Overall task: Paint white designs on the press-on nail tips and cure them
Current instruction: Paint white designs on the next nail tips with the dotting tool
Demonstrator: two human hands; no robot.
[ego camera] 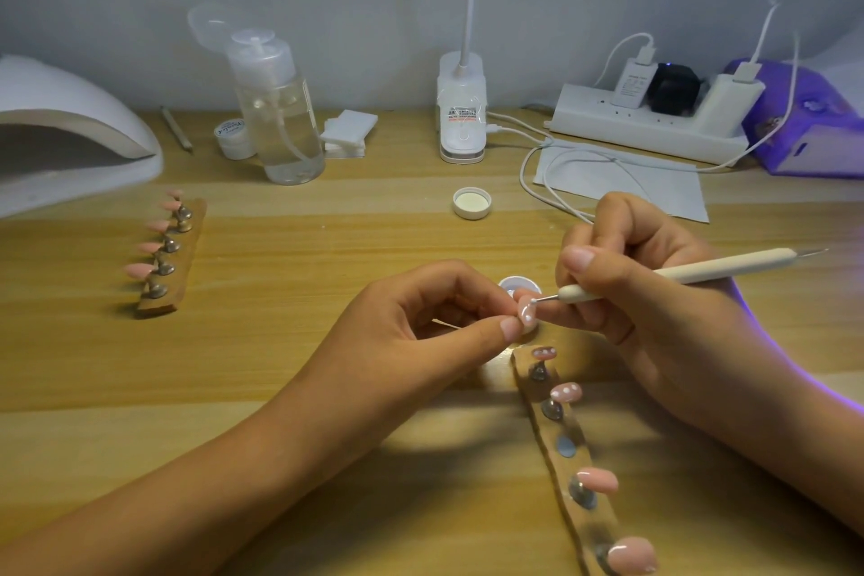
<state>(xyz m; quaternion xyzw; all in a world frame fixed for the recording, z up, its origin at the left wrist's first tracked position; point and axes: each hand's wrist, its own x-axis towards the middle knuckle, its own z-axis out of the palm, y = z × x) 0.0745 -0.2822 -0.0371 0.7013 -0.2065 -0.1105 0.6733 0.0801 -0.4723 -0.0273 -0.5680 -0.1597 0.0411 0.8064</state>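
Item one: we log a pink nail tip [526, 313] pinched between thumb and forefinger of the left hand [435, 323], above the counter [280, 365] at mid-frame. Its long axis runs near vertical in the view; small white dots show on it. We cannot make out what lies under it, as the fingers cover it.

Item two: a dotting tool [678, 271], gripped like a pen by the right hand [654, 295]. Its long axis runs from lower left to upper right, and the metal point touches the held tip.

Item three: a white pot [516, 283], mostly hidden behind the fingertips.

Item four: a near holder strip [561, 430] below the hands, carrying four pink tips; two of these show dots, and one station is bare. The bottom edge cuts off its lower end.

Item five: a far holder strip [187, 248] at left, with five pink tips pointing left.

Item six: a curing lamp [70, 131], cut off by the left edge.
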